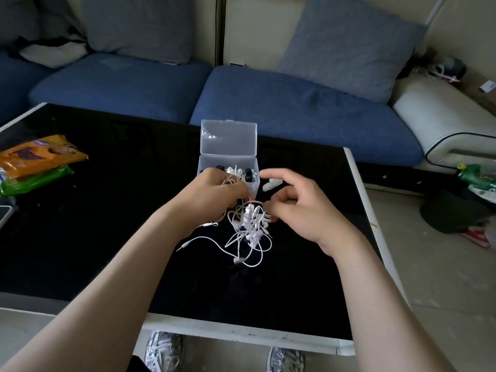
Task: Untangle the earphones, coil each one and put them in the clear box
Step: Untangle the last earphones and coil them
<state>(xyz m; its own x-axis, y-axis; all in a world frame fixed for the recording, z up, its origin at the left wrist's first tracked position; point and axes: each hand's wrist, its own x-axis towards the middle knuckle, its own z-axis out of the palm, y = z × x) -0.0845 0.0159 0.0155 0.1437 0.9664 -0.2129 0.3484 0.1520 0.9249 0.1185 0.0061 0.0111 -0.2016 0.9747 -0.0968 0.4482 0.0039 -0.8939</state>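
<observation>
We are still untangling: left hand (214, 193) pinching the white earphone knot (248, 229), right hand (300, 210) loosely curled at three o'clock, clear box (228, 159) part-filled at twelve.

Two bare hands, left (214, 196) and right (303, 210); one clear plastic box (228, 146) with raised lid; one tangle of white earphone cords (247, 232), number unclear; two grey-blue cushions (349, 47); two snack packets (37, 157).

Left hand (214, 194) hides clear box (228, 159) front and its grip on earphones (249, 226) (fingertips unseen).
</observation>
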